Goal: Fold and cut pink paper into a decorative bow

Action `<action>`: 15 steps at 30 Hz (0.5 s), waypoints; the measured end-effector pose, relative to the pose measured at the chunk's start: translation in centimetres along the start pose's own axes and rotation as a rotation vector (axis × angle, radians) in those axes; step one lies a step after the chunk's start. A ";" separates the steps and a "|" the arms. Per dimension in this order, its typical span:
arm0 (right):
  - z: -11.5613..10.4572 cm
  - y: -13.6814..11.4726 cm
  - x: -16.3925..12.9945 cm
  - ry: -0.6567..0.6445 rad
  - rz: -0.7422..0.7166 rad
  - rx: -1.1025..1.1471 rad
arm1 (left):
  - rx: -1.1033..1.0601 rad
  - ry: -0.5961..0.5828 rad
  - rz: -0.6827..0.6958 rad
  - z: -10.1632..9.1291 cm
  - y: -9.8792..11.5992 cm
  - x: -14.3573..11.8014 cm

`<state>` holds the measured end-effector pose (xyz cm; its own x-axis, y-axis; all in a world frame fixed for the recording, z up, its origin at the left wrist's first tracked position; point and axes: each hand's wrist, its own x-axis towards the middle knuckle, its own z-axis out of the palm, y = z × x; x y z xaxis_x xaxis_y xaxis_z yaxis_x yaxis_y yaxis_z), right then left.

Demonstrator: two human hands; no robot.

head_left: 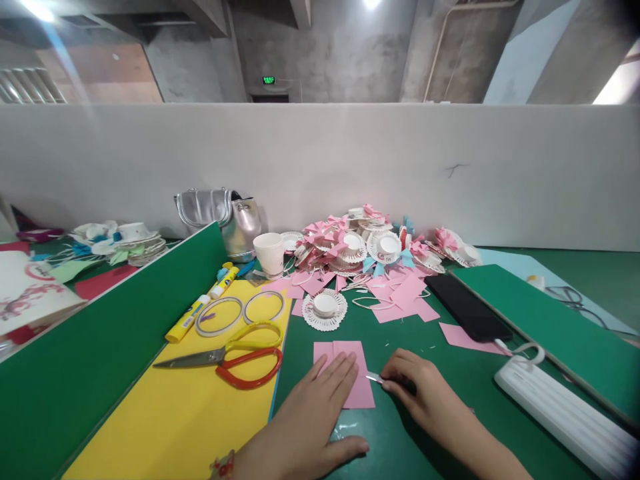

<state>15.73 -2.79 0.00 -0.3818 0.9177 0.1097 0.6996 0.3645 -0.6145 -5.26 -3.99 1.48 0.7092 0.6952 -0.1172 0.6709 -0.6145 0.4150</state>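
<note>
The left hand point(320, 407) is lying flat with fingers spread, pressing down on a pink paper square point(345, 370) whose far half is showing beyond the fingertips. Just to its right, the right hand point(425, 393) is pinching a small metal blade point(374, 379), its tip touching the paper's right edge. Red-and-yellow scissors point(235, 357) are lying to the left.

Left hand point(320, 407) flat on pink paper point(350, 370), right hand point(420, 390) with small blade point(374, 379) at its edge, on green table point(440, 373).
</note>
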 end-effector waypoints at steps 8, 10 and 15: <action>0.2 -0.1 0.1 -0.004 0.036 0.010 | -0.004 -0.012 -0.021 0.1 0.1 0.2; 0.3 -0.2 0.1 -0.005 0.032 0.010 | -0.005 -0.015 -0.017 0.1 0.0 0.2; 0.1 -0.2 0.0 -0.011 0.032 -0.002 | -0.003 -0.025 -0.014 0.1 -0.1 0.1</action>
<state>15.54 -2.84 0.04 -0.3660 0.9271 0.0810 0.7129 0.3353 -0.6160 -5.24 -3.93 1.33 0.7046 0.6945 -0.1457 0.6805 -0.6032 0.4160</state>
